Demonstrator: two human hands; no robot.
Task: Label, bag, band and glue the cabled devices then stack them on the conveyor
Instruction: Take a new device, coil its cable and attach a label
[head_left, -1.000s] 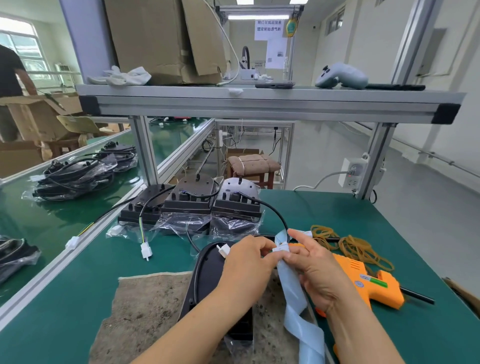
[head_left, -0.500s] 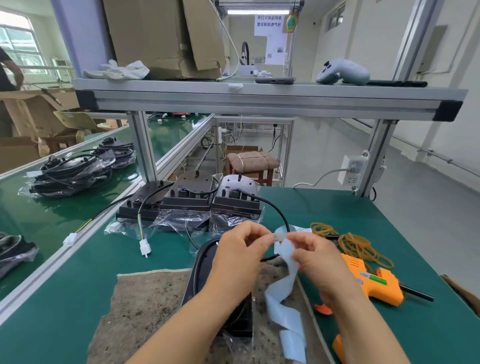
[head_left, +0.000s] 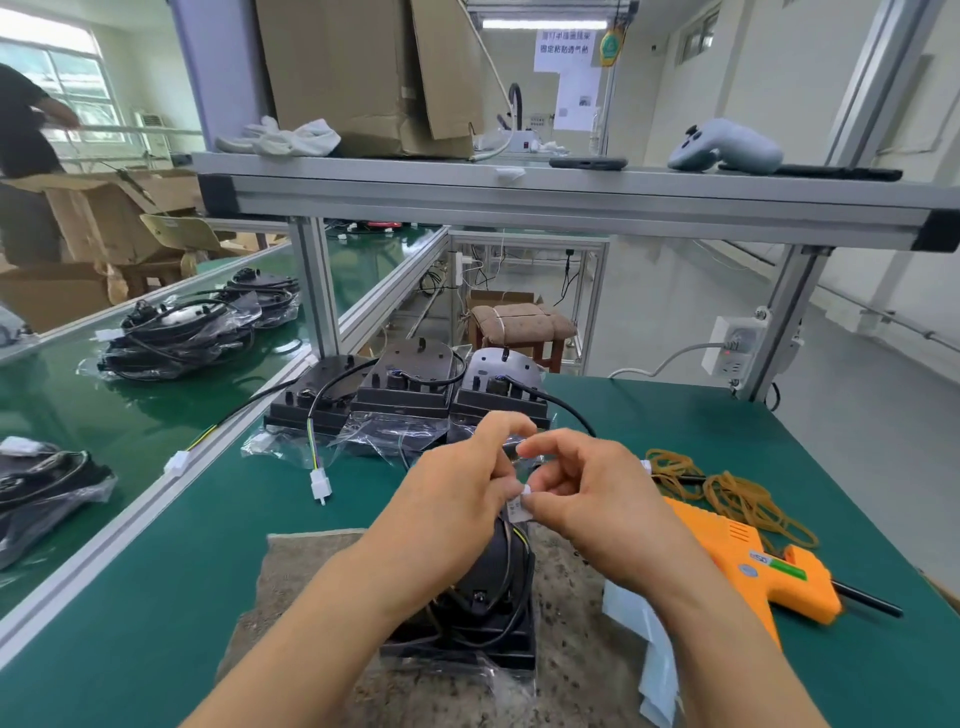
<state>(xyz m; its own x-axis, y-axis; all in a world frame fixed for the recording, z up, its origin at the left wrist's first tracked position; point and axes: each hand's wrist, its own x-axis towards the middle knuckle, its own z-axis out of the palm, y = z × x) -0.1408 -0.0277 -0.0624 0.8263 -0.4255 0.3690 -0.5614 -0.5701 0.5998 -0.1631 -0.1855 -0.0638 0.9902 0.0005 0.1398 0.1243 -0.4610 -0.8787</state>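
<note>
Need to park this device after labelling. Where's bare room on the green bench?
Bare green mat lies left of the brown speckled pad, between it, the aluminium rail and the white plug connector. Another patch sits behind the tan rubber bands, right of the black cabled devices. Crowded: the orange glue gun, bands and pale blue strips at right.

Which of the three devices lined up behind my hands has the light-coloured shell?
The rightmost device: its domed shell is silver-grey, while the middle device and the left device beside it are both black.
</note>
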